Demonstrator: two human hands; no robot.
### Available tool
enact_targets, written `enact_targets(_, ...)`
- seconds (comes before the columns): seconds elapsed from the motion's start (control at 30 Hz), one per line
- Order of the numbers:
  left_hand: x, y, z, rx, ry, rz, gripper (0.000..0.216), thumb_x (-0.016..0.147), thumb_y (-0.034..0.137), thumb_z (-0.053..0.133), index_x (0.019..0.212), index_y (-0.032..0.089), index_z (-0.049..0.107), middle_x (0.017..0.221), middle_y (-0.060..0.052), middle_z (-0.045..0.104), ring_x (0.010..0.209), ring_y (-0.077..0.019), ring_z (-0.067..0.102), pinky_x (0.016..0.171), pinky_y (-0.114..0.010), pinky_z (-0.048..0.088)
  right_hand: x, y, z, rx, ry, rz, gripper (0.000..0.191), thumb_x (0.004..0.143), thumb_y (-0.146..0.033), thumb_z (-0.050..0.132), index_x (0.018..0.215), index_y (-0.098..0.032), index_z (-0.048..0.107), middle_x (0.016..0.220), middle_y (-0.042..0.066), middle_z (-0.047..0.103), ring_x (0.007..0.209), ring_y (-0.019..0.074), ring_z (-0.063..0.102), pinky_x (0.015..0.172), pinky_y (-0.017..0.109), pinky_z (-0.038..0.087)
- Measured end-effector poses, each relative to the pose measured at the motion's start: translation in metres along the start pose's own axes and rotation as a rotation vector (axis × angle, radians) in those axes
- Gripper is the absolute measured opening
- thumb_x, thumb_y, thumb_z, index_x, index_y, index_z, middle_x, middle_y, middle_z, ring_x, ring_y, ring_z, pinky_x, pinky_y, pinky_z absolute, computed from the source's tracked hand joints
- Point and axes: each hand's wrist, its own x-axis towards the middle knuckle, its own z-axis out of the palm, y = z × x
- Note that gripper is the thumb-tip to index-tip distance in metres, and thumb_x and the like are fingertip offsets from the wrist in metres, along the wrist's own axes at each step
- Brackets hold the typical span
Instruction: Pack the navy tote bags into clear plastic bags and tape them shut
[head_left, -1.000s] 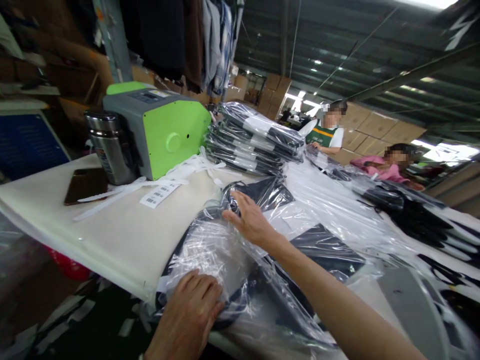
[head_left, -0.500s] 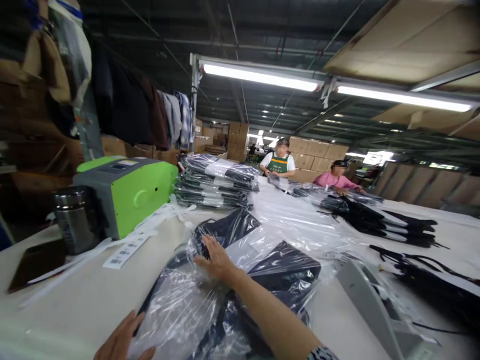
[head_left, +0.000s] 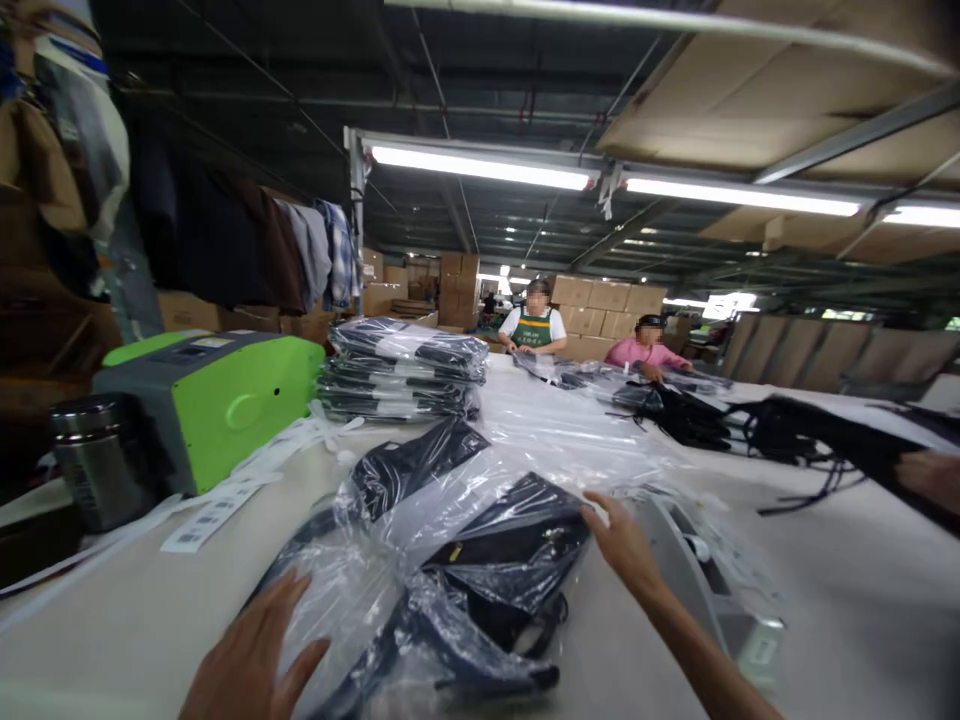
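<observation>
My left hand [head_left: 251, 655] lies flat with fingers spread on the near end of a clear plastic bag [head_left: 352, 590] that holds a dark garment. My right hand [head_left: 622, 545] hovers with fingers open at the right edge of a second bagged dark garment [head_left: 517, 560], touching its plastic. Neither hand holds anything. Both bags lie on the white table [head_left: 135, 620], overlapping each other.
A green and grey machine [head_left: 217, 400] and a steel flask [head_left: 97, 460] stand at the left, with barcode label strips [head_left: 210, 515] beside them. A stack of bagged garments [head_left: 405, 370] sits behind. A grey dispenser [head_left: 705, 580] is at right. Two people work at the far end.
My right hand has moved from the left bag over to the right edge of the second bag. My left hand slid up the near bag. The camera has tilted upward.
</observation>
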Motion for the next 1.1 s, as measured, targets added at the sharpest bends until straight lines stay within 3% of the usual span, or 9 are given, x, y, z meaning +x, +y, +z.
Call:
enact_targets(0.13, 0.028, 0.078, -0.011, -0.031, -0.068, 0.239, 0.062, 0.087, 0.049, 0.060, 0.140, 0.021, 0.045, 0.141, -0.015, 0.057, 0.128, -0.0312, 0.055, 0.104, -0.045, 0.049, 0.016, 0.037, -0.011, 0.095, -0.077, 0.241, 0.050, 0.087, -0.043, 0.050, 0.124, -0.011, 0.062, 0.135, 0.020, 0.059, 0.125, 0.0334, 0.056, 0.107, 0.049, 0.042)
enact_targets(0.27, 0.031, 0.156, -0.005, -0.038, -0.277, 0.454, 0.076, 0.077, 0.020, 0.062, 0.148, 0.024, 0.036, 0.152, -0.010, 0.048, 0.139, -0.0300, 0.044, 0.111, -0.048, 0.041, 0.023, 0.040, 0.005, 0.248, -0.192, 0.267, 0.049, 0.090, -0.048, 0.046, 0.121, -0.015, 0.064, 0.125, 0.012, 0.067, 0.111, 0.0242, 0.064, 0.085, 0.035, 0.056)
enact_targets(0.4, 0.036, 0.198, 0.012, -0.059, -0.347, 0.466, 0.081, 0.065, 0.004, 0.051, 0.143, 0.019, 0.040, 0.143, -0.012, 0.056, 0.135, -0.0265, 0.049, 0.113, -0.047, 0.038, 0.027, 0.039, 0.007, 0.310, -0.265, 0.277, 0.044, 0.084, -0.043, 0.055, 0.115, -0.014, 0.067, 0.114, 0.010, 0.071, 0.098, 0.0206, 0.066, 0.073, 0.028, 0.055)
enact_targets(0.5, 0.037, 0.194, 0.017, -0.063, -0.329, 0.484, 0.067, 0.067, 0.000, 0.047, 0.131, 0.018, 0.051, 0.125, -0.011, 0.068, 0.115, -0.0234, 0.063, 0.106, -0.044, 0.046, 0.015, 0.037, -0.003, 0.294, -0.312, 0.233, 0.037, 0.078, -0.039, 0.062, 0.102, -0.013, 0.071, 0.099, 0.008, 0.073, 0.093, 0.0211, 0.065, 0.077, 0.029, 0.052)
enact_targets(0.57, 0.032, 0.171, 0.011, -0.063, -0.286, 0.518, 0.061, 0.068, -0.003, 0.043, 0.124, 0.019, 0.055, 0.116, -0.009, 0.071, 0.107, -0.0214, 0.066, 0.103, -0.041, 0.048, -0.005, 0.035, -0.013, 0.289, -0.355, 0.187, 0.033, 0.074, -0.039, 0.066, 0.094, -0.014, 0.073, 0.092, 0.007, 0.073, 0.091, 0.0220, 0.064, 0.082, 0.031, 0.050)
enact_targets(0.77, -0.003, 0.043, -0.039, 0.092, -0.318, 0.522, 0.070, 0.075, -0.005, 0.034, 0.134, 0.028, 0.053, 0.135, -0.002, 0.064, 0.132, -0.0209, 0.053, 0.118, -0.045, 0.029, -0.096, 0.027, -0.030, 0.578, -0.796, 0.083, 0.043, 0.071, -0.037, 0.074, 0.110, -0.017, 0.071, 0.100, 0.006, 0.073, 0.090, 0.0210, 0.066, 0.082, 0.033, 0.051)
enact_targets(0.87, -0.008, 0.003, -0.068, 0.260, -0.357, 0.415, 0.065, 0.082, 0.000, 0.033, 0.139, 0.026, 0.050, 0.147, -0.010, 0.053, 0.139, -0.0316, 0.044, 0.115, -0.057, 0.030, -0.130, 0.020, -0.024, 0.550, -0.783, 0.038, 0.030, 0.071, -0.031, 0.076, 0.098, -0.019, 0.073, 0.088, 0.003, 0.071, 0.080, 0.0178, 0.063, 0.075, 0.029, 0.049)
enact_targets(0.97, -0.001, 0.018, -0.087, 0.253, -0.316, 0.348, 0.057, 0.089, 0.010, 0.038, 0.144, 0.024, 0.042, 0.151, -0.015, 0.046, 0.141, -0.0349, 0.040, 0.111, -0.058, 0.035, -0.152, 0.005, -0.015, 0.512, -0.760, 0.013, 0.019, 0.075, -0.030, 0.074, 0.092, -0.021, 0.073, 0.078, 0.000, 0.068, 0.070, 0.0147, 0.058, 0.065, 0.026, 0.045)
enact_targets(1.1, 0.016, 0.107, -0.086, -0.018, -0.274, 0.408, 0.048, 0.093, 0.019, 0.054, 0.140, 0.024, 0.044, 0.141, -0.012, 0.055, 0.137, -0.0283, 0.045, 0.112, -0.049, 0.037, -0.170, -0.017, -0.005, 0.505, -0.770, -0.041, 0.016, 0.075, -0.026, 0.073, 0.090, -0.022, 0.074, 0.080, 0.000, 0.069, 0.071, 0.0147, 0.057, 0.063, 0.024, 0.042)
